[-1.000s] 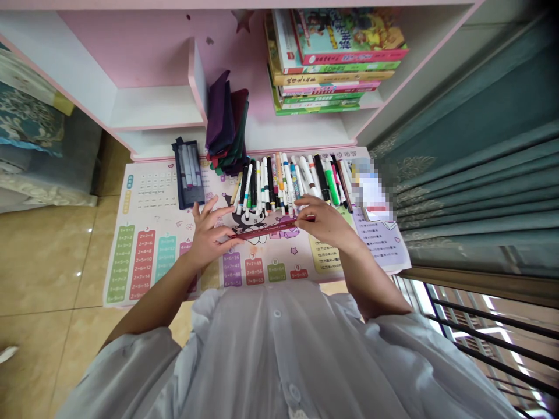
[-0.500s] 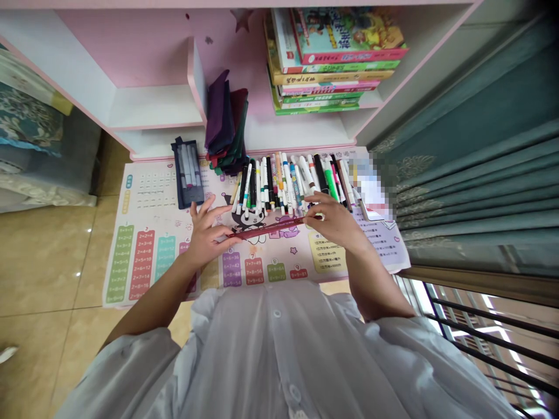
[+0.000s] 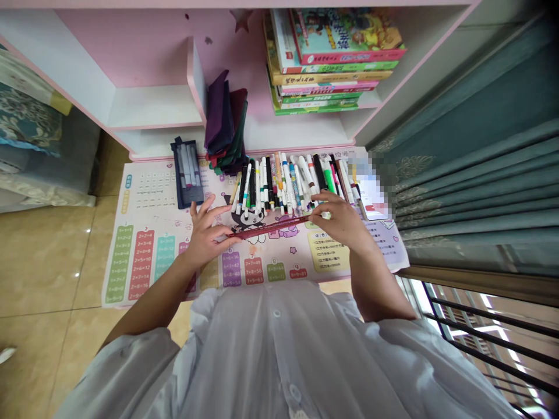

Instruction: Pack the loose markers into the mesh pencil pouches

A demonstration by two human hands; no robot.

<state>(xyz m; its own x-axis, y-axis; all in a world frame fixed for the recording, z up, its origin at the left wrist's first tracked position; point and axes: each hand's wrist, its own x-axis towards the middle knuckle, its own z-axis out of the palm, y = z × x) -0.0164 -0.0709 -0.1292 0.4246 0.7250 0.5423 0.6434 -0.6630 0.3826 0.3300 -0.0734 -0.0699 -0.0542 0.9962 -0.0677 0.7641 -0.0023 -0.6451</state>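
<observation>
Maroon pen (image 3: 271, 227) spanning the gap, gripped at each end by left hand (image 3: 207, 238) and right hand (image 3: 343, 224)

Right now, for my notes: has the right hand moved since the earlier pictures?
Yes, the right hand has moved rightward, farther from the printed cartoon figure.

A long, thin, dark red pen (image 3: 271, 227) lies sideways, tilted a little, with one end at the left hand (image 3: 207, 238) and the other at the right hand (image 3: 343, 221), just below a row of colored pens (image 3: 283, 180) on a bright paper mat (image 3: 148, 262).
</observation>
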